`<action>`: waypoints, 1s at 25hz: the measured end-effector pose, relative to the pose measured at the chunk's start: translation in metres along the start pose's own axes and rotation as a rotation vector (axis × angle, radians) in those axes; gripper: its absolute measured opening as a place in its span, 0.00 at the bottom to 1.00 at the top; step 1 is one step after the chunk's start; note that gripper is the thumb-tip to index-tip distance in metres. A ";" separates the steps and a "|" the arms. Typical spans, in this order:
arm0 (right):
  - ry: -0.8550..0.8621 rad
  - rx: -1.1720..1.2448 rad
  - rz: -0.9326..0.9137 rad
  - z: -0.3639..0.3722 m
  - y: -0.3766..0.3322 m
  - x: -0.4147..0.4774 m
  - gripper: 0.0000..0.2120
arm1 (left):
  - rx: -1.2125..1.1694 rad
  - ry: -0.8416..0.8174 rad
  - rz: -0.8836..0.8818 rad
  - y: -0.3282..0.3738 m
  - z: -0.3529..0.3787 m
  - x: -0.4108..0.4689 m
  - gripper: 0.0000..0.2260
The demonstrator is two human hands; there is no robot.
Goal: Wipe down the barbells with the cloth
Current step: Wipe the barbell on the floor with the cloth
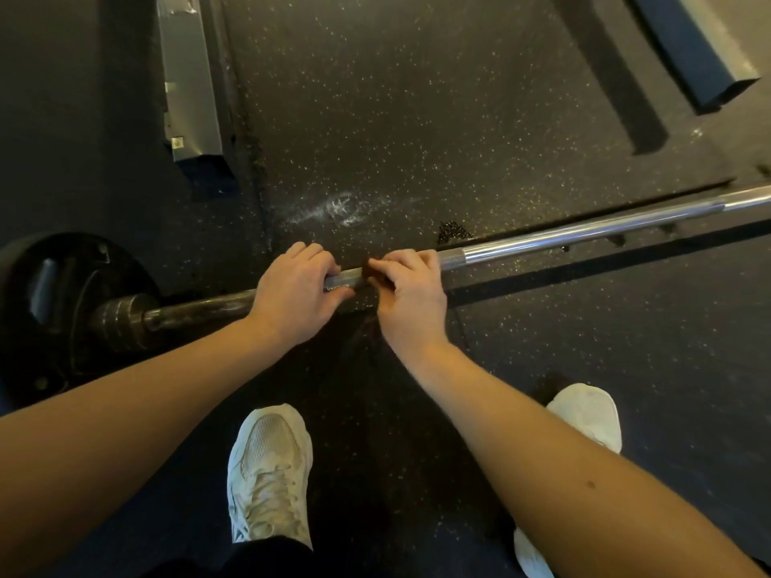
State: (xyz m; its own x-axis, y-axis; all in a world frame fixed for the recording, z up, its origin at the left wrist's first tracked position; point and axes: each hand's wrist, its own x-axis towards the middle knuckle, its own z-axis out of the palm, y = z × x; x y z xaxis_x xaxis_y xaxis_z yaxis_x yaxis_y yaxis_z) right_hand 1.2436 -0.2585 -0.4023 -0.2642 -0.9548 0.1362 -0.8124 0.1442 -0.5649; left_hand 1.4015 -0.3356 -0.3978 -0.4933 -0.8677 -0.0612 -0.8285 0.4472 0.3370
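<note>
Dark speckled gym floor lies under a long barbell with a black weight plate on its left end. The left hand has its fingers curled tight around the barbell. Right beside it, the right hand pinches a dark brown cloth against the barbell.

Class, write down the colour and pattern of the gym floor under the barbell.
Dark floor flecked with pale specks, clearest in the head view.
</note>
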 end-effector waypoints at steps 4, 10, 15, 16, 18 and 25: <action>0.011 -0.116 0.105 -0.048 0.059 0.024 0.11 | 0.034 -0.036 0.075 -0.003 -0.004 0.000 0.16; 0.033 -0.056 0.196 -0.015 0.009 0.019 0.11 | 0.021 -0.058 0.045 -0.008 -0.015 0.002 0.19; -0.157 -0.066 -0.094 -0.006 -0.013 0.016 0.11 | 0.074 -0.050 -0.055 -0.022 -0.025 0.000 0.20; -0.177 -0.071 -0.095 -0.016 0.000 0.018 0.12 | 0.067 -0.059 -0.049 -0.026 -0.027 -0.001 0.21; -0.131 -0.100 0.004 -0.040 0.032 0.021 0.12 | 0.053 -0.080 -0.030 -0.034 -0.030 -0.005 0.21; 0.061 -0.001 0.208 0.004 -0.007 0.009 0.11 | 0.025 -0.117 -0.048 -0.049 -0.034 -0.016 0.13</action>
State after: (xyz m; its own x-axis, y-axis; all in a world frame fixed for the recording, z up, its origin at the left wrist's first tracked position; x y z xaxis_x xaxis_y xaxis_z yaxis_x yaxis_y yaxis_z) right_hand 1.2487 -0.2688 -0.4005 -0.4575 -0.8868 0.0654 -0.7374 0.3372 -0.5853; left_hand 1.4590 -0.3508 -0.3818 -0.4796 -0.8575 -0.1863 -0.8574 0.4128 0.3074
